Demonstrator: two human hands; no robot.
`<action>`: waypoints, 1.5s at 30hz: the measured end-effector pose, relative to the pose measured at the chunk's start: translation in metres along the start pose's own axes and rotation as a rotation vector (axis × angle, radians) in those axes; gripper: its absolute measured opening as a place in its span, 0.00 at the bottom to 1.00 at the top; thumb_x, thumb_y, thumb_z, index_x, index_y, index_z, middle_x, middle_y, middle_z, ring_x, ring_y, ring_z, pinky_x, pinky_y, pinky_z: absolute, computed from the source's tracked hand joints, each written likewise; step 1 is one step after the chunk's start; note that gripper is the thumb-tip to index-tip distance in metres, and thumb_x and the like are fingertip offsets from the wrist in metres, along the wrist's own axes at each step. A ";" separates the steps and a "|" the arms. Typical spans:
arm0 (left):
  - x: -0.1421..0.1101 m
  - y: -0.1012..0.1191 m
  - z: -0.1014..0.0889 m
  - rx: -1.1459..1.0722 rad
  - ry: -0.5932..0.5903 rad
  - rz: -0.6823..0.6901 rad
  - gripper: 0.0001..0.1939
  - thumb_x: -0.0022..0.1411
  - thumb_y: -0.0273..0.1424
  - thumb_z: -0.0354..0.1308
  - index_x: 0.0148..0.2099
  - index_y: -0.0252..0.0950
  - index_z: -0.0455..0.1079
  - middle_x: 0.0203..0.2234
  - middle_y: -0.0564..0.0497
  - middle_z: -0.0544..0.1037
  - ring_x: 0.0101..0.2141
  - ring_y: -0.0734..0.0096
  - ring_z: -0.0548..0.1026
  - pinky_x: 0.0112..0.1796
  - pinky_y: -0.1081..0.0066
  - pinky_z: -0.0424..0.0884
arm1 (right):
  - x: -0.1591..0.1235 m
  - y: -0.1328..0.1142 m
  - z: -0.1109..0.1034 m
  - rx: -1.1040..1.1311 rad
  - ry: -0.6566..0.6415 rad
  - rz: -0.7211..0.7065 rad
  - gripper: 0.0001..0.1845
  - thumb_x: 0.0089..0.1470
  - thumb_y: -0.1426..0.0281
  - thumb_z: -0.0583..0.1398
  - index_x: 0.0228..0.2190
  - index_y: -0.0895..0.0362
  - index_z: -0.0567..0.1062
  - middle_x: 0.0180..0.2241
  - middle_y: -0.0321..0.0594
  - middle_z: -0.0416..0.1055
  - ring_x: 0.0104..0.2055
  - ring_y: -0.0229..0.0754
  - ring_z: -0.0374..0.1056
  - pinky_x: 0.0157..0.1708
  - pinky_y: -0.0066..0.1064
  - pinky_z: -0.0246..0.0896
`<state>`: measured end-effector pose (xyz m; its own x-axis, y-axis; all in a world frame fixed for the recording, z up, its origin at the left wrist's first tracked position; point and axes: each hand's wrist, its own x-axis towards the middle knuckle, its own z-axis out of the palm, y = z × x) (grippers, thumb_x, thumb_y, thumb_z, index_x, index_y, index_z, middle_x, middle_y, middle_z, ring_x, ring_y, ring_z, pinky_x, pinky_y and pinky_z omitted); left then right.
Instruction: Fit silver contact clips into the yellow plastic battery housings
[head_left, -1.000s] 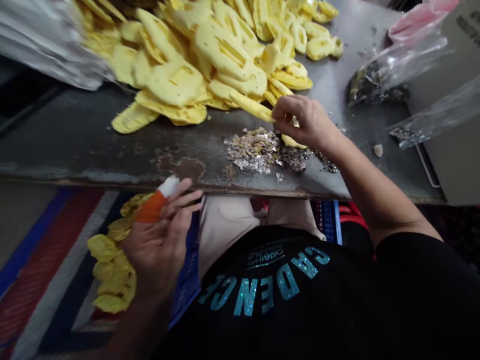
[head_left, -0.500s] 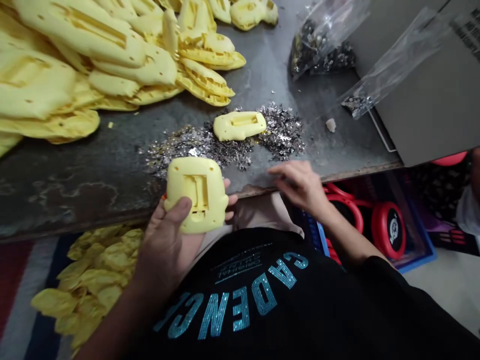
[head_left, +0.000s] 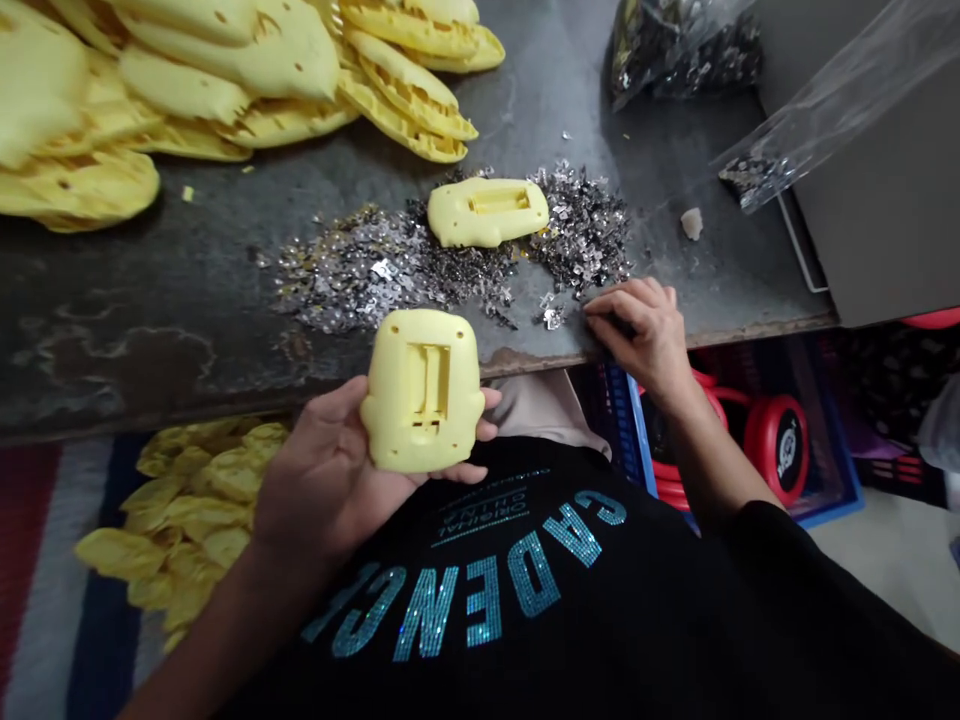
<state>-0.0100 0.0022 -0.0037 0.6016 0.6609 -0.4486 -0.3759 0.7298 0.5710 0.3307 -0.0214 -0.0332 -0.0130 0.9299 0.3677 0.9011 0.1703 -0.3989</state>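
Grip, left hand (head_left: 319,480): palm up, fingers spread beneath a rounded yellow moulded block (head_left: 420,390) — held flat just off the table edge, slot facing up, seemingly for viewing. Grip, right hand (head_left: 637,335): curled, fingertips near the edge of the dark metal table (head_left: 150,370); any hold cannot be told. Glittering silver scrap (head_left: 375,270) lies heaped nearby, around a second yellow block (head_left: 486,212).
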 end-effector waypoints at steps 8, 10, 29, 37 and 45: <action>-0.004 -0.002 -0.002 -0.022 0.010 0.020 0.36 0.65 0.48 0.67 0.67 0.32 0.79 0.53 0.31 0.88 0.45 0.31 0.90 0.39 0.48 0.89 | 0.015 -0.041 0.011 -0.108 -0.056 -0.163 0.10 0.77 0.61 0.60 0.46 0.48 0.82 0.45 0.36 0.82 0.49 0.48 0.69 0.52 0.45 0.54; -0.006 -0.003 0.000 -0.017 0.005 0.028 0.34 0.65 0.50 0.67 0.65 0.34 0.81 0.52 0.33 0.89 0.43 0.37 0.90 0.37 0.52 0.90 | 0.024 -0.049 0.017 -0.176 -0.082 -0.202 0.11 0.77 0.59 0.60 0.47 0.47 0.81 0.46 0.36 0.81 0.51 0.51 0.67 0.53 0.46 0.53; -0.004 -0.011 0.001 -0.053 0.009 0.029 0.43 0.65 0.49 0.66 0.75 0.32 0.72 0.51 0.32 0.89 0.41 0.40 0.90 0.31 0.58 0.88 | 0.036 -0.047 0.010 -0.151 -0.152 -0.127 0.13 0.76 0.59 0.58 0.44 0.49 0.81 0.45 0.43 0.78 0.54 0.57 0.67 0.57 0.56 0.57; -0.004 -0.014 0.001 -0.072 0.003 0.048 0.33 0.67 0.51 0.65 0.62 0.30 0.81 0.51 0.32 0.89 0.41 0.40 0.90 0.30 0.59 0.88 | 0.032 -0.062 0.029 -0.180 -0.180 -0.179 0.13 0.76 0.58 0.60 0.41 0.50 0.80 0.42 0.40 0.76 0.52 0.54 0.65 0.55 0.51 0.55; -0.002 -0.014 0.000 -0.120 -0.090 0.017 0.30 0.72 0.49 0.62 0.66 0.35 0.79 0.53 0.35 0.89 0.40 0.40 0.91 0.24 0.66 0.85 | 0.027 -0.052 0.027 -0.090 -0.196 -0.196 0.11 0.76 0.60 0.60 0.46 0.46 0.83 0.45 0.38 0.82 0.51 0.53 0.67 0.52 0.49 0.53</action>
<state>-0.0062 -0.0095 -0.0111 0.6532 0.6590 -0.3730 -0.4649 0.7378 0.4895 0.2721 0.0038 -0.0251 -0.2661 0.9289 0.2577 0.9078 0.3314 -0.2572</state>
